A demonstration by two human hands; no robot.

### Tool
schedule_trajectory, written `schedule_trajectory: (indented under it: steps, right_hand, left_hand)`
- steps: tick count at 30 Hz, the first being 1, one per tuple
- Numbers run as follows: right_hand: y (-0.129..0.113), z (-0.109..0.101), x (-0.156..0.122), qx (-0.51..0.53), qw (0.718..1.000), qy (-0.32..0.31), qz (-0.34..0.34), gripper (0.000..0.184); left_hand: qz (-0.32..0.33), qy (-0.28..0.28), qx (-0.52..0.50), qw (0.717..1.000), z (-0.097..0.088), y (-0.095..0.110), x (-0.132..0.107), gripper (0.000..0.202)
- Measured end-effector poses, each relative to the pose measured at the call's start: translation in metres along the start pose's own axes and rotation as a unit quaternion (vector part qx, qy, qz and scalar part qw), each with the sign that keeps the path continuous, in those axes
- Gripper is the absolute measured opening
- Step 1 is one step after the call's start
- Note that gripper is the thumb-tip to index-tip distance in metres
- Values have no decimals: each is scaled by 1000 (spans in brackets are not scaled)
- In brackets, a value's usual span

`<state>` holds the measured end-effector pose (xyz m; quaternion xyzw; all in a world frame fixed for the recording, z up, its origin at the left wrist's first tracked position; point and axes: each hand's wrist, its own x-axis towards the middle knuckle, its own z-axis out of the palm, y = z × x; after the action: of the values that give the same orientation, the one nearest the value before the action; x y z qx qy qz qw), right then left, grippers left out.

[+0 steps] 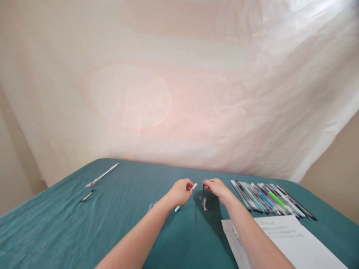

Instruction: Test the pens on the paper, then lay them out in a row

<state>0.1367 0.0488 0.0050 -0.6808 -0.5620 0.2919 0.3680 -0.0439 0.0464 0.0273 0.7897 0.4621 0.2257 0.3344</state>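
My left hand (182, 191) is closed around a white pen (193, 186). One end of the pen sticks out past the fingertips, and a pale end shows below the hand. Just to the right, my right hand (217, 188) pinches a thin dark stick (203, 188) that points down; its exact kind is too small to make out. Right below it is a small whitish, crumpled-looking thing (204, 204); whether it touches the stick is unclear. Some clear slim pieces (151, 206) lie left of my left forearm, which partly hides them.
Many pens (266, 198) lie side by side in a row at the right, with one bright green and one blue. Printed paper sheets (291, 239) lie under my right forearm. A long white pen-like item (103, 175) and a short dark pen (88, 195) rest on the green tablecloth (56, 224).
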Motion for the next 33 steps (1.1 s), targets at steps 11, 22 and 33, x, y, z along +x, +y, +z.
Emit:
schedule_trajectory:
  steps: [11, 22, 33]
  right_hand:
    - [-25, -46, -10, 376, 909, 144, -106, 27]
    - [-36, -48, -17, 364, 911, 151, -119, 28]
    - [-41, -45, -22, 269, 953, 97, -101, 24]
  left_hand:
    - [14, -77, -177, 981, 4, 20, -9, 25]
    - [23, -98, -200, 975, 2, 18, -10, 28]
    - [34, -125, -294, 947, 0, 21, -10, 32]
